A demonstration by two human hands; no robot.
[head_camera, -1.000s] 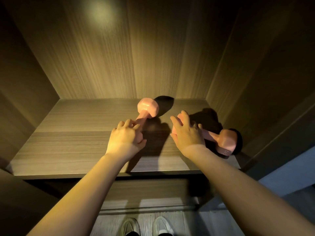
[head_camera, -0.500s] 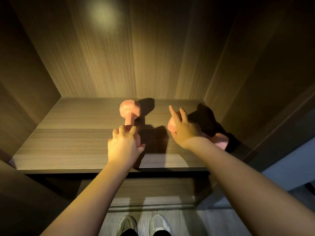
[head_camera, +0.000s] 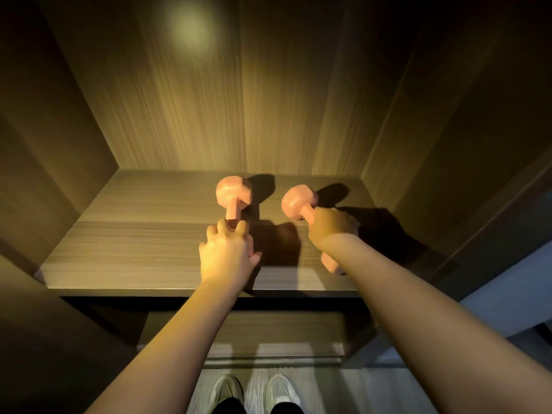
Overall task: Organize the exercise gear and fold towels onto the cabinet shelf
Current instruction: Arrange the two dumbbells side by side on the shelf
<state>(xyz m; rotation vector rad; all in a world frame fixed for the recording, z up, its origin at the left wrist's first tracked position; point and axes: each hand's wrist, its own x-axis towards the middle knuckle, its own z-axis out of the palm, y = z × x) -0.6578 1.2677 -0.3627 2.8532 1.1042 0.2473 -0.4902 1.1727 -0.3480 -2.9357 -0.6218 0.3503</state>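
Two pink dumbbells lie on the wooden cabinet shelf (head_camera: 134, 249). The left dumbbell (head_camera: 233, 194) points away from me, its near end hidden under my left hand (head_camera: 227, 255), whose fingers wrap its handle. The right dumbbell (head_camera: 297, 201) lies at a slant, far head toward the back and near head (head_camera: 331, 264) showing below my forearm. My right hand (head_camera: 331, 225) is closed around its handle. No towels are in view.
The cabinet's back wall (head_camera: 239, 100) and side walls close the shelf in on three sides. A lower shelf edge (head_camera: 268, 357) sits beneath. My shoes (head_camera: 257, 389) stand on the pale floor below. A pale surface (head_camera: 513, 288) shows at the right.
My right hand has closed on the right dumbbell's handle and swung it from lying sideways to pointing toward the back. The left dumbbell has straightened beside it.
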